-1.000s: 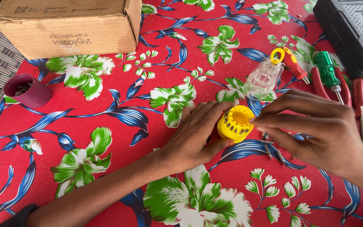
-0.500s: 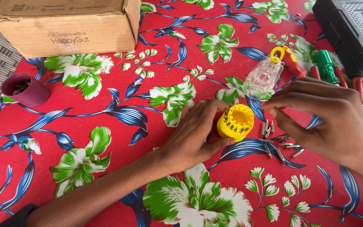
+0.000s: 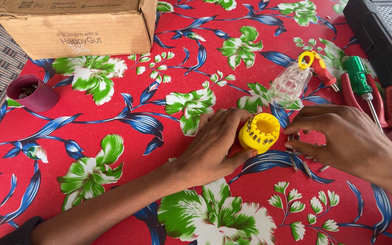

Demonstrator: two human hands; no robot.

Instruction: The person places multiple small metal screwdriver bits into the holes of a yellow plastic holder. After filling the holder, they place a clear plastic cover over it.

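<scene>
The left hand [image 3: 214, 145] has its grip closed around a yellow bit holder [image 3: 259, 132], thumb below and fingers behind, tilting it on the table [image 3: 114, 118] so the round hollow top faces the camera; metal bits line slots around its rim. The right hand [image 3: 345, 138] lies just to the right of the holder, fingers curled loosely over loose bits [image 3: 306, 164] scattered on the cloth; its grip is narrow, and whether it pinches one I cannot tell. Compared with half a second ago, the right hand has dropped lower and drawn away from the holder's top toward the loose bits, while the left hand and the holder have hardly shifted. The table wears a glossy red cloth printed with green-and-white flowers and blue leaves. Just beyond the holder lies a clear ribbed plastic cap [image 3: 289, 84] with a yellow loop. To the right lie a green-handled screwdriver [image 3: 357, 77], red-handled pliers [image 3: 382, 102], and a black textured plastic case [image 3: 384, 36] at the corner. At far left stands a small maroon cup [image 3: 32, 95], and behind it a brown cardboard box [image 3: 75, 27]. Woven matting shows past the left edge.
</scene>
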